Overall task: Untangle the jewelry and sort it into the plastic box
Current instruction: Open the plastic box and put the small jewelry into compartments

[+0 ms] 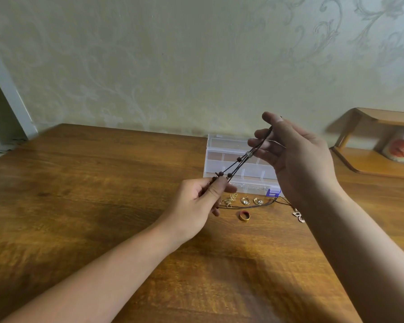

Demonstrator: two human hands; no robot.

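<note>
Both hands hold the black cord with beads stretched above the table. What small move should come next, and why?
Probably lower the cord toward the open box and slacken it. The left hand pinches its low end and the right hand its high end, and the strands between them run straight with no visible knot, so it looks ready to be stored. Other jewelry waits on the table.

The plastic box [239, 163] sits on the wooden table [103, 183] toward the wall at twelve o'clock. Just before it lie a tangled chain [229, 200], two earrings [251, 201] at its three o'clock, and a ring [244, 215] nearer still. A pendant [299, 215] lies at the ring's three o'clock. A wooden shelf [378, 145] stands at the box's three o'clock.
</note>
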